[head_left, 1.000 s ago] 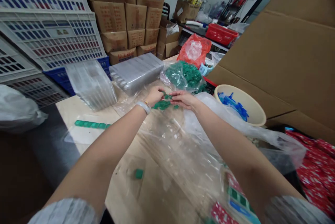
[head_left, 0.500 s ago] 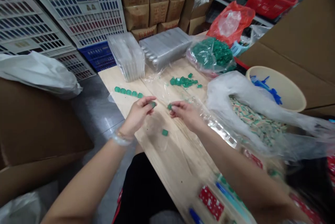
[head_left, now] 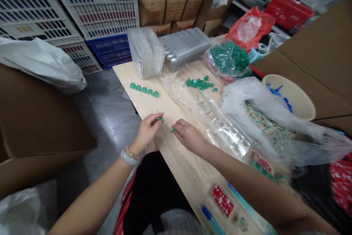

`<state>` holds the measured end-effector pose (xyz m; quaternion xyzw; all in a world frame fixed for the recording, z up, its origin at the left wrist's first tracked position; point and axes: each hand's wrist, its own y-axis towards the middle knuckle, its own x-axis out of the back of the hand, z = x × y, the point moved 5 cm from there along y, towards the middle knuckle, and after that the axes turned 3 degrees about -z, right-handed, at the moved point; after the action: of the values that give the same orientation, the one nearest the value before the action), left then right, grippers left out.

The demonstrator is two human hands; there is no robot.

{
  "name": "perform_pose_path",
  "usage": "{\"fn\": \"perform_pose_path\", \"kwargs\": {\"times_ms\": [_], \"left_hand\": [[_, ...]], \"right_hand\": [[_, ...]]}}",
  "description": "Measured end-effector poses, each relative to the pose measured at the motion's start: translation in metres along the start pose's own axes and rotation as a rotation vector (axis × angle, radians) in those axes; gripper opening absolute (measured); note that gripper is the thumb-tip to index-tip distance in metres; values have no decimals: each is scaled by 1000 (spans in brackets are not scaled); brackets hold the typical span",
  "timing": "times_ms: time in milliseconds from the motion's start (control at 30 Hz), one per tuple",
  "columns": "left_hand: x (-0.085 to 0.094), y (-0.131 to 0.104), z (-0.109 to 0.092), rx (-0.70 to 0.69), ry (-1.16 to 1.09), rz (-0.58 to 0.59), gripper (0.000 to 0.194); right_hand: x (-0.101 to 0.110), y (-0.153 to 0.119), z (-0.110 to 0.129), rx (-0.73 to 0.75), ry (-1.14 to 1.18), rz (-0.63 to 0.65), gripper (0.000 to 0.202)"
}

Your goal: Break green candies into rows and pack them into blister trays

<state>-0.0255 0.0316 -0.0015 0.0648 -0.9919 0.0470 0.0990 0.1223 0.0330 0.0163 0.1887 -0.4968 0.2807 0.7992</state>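
Note:
Between the thumb and fingers of my left hand (head_left: 148, 130) is a small green piece (head_left: 161, 119). My right hand (head_left: 188, 135), a short way to the right, pinches another green piece (head_left: 173, 130) just above the wooden table (head_left: 176, 171). The hands are apart. Beyond my left hand, a row of several green pieces (head_left: 144, 90) lies near the table's left edge. A loose pile of green pieces (head_left: 199, 84) is farther back, in front of a clear bag of green pieces (head_left: 229, 59).
Clear plastic trays (head_left: 145, 53) and a grey wrapped stack (head_left: 187, 44) stand at the back. To the right are clear blister trays (head_left: 229, 132), a white plastic bag (head_left: 236, 92) and a cream bowl (head_left: 305, 105). A red dotted card (head_left: 222, 201) lies at the front.
My right hand has come down toward the table, where a single green piece lay before. That piece no longer lies there. The view has shifted slightly.

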Motion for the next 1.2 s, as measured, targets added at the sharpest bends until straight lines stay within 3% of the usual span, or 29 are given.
{"fn": "perform_pose_path", "kwargs": {"times_ms": [133,400,600,867,1000,1100,1200], "left_hand": [[0,-1,-4,-100,104,12,21],[-4,-1,-3,-64,129,25,21],[-5,-3,-2,-91,151,8,20],[-8,-6,2,-140,145,-32,21],[-7,-6,-1,-182,166,54,27],[-8,-8,-10,-252,228,122,28],[-15,-12,-19,-338,342,185,27]], "right_hand": [[1,-3,-5,-30,103,-18,18],[6,-3,-19,-144,190,-162,22],[-5,-6,-19,-136,244,-131,20],[-12,-12,-7,-178,-16,-95,20],[-13,-14,-11,-199,-46,-122,32],[0,-14,-16,-207,3,-244,41],[11,-13,-23,-213,82,-331,31]]}}
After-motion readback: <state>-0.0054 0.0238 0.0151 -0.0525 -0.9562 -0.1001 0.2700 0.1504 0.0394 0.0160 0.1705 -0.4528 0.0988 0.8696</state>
